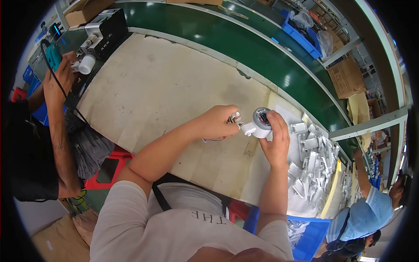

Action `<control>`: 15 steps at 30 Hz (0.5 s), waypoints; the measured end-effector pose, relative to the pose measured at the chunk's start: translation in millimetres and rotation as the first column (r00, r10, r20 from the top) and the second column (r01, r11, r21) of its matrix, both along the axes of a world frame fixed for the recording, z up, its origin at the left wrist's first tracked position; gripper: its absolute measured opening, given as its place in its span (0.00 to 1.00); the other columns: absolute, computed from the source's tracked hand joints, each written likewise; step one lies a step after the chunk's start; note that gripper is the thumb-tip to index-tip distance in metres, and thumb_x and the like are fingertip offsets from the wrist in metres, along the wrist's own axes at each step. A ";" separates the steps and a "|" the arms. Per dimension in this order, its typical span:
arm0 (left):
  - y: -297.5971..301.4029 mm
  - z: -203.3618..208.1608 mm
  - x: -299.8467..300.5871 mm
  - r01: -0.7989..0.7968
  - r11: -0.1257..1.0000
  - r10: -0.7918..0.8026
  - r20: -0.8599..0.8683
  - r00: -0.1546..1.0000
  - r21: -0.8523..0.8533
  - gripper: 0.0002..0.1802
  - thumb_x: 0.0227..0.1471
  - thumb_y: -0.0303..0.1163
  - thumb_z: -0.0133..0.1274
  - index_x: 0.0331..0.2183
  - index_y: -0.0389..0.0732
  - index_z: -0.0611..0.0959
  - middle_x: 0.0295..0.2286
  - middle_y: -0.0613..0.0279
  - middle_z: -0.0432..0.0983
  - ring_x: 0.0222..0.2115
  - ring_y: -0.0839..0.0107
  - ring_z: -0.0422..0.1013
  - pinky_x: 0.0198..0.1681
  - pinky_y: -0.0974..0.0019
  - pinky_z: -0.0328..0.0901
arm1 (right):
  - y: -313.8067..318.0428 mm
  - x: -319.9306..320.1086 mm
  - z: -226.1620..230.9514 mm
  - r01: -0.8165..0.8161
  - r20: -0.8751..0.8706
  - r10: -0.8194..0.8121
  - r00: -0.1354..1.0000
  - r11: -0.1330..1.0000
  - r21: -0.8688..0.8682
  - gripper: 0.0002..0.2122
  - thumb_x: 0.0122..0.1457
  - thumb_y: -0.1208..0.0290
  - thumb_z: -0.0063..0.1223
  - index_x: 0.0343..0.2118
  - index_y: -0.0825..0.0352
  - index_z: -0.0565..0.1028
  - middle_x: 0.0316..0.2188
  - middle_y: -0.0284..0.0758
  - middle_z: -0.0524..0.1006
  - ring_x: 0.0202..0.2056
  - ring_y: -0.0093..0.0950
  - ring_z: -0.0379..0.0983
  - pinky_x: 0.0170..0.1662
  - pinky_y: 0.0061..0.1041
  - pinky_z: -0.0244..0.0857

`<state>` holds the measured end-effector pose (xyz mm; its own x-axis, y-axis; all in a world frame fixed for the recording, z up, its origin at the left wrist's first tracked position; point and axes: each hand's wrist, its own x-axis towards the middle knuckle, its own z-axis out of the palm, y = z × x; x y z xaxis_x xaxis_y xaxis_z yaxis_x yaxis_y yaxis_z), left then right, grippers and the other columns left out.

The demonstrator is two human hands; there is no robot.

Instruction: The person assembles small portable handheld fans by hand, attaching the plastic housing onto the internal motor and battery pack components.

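Left hand [218, 122] curls around a silvery metal piece [234, 117]; right hand [277, 143] clasps a grey-rimmed white cylindrical housing [261, 129].

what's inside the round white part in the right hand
Inside the grey rim of the white part in the right hand, a dark face shows, with small pale specks too tiny to identify. Anything deeper is covered by that face.

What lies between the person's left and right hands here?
A white cylindrical housing with a grey rim, held by the right hand; its short white stem points toward the shiny silver metal piece in the left hand. The head view shows it.
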<state>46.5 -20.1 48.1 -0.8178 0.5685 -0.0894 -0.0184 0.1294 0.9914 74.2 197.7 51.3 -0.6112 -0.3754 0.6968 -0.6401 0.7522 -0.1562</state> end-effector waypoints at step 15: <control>12.8 -8.8 13.5 -0.039 0.908 -0.186 -0.484 0.855 -0.418 0.14 0.37 0.30 0.49 0.31 0.35 0.71 0.19 0.50 0.71 0.20 0.56 0.69 0.24 0.61 0.62 | 15.5 14.3 26.0 -0.167 0.631 0.331 0.702 0.937 -0.306 0.23 0.44 0.73 0.60 0.47 0.62 0.70 0.46 0.39 0.66 0.48 0.34 0.63 0.50 0.28 0.58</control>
<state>60.0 -7.3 39.3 -0.7677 0.6345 0.0891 0.4916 0.4942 0.7170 88.5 213.2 77.3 -0.8485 -0.4783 0.2265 -0.4672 0.4762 -0.7449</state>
